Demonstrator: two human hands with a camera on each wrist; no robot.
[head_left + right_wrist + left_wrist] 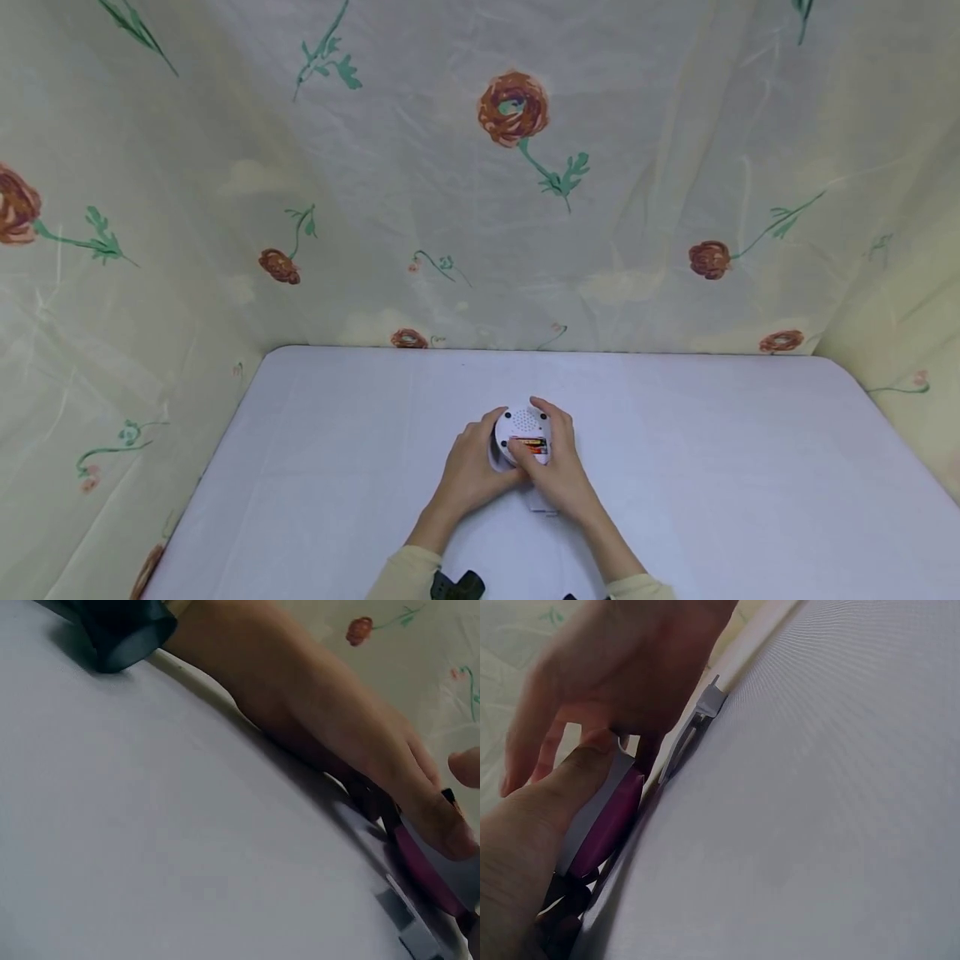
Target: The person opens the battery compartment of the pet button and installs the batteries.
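A round white device [522, 421] with speaker holes and dark feet on its upturned face is held between both hands. Red-and-black batteries [536, 447] show in its open compartment. Its purple side [609, 825] appears in the left wrist view. My left hand [472, 462] grips the device's left edge, fingers wrapped round it and thumb low. My right hand [564, 475] holds the right edge, its index finger at the far rim and its thumb at the batteries. Below the hands lies a small white piece with a tab [542, 503], partly hidden by the right hand.
A white cloth covers the table [337, 450], whose far edge meets a flowered curtain [420, 183]. Similar cloth hangs at both sides. A dark wrist mount [457, 586] sits by the left sleeve.
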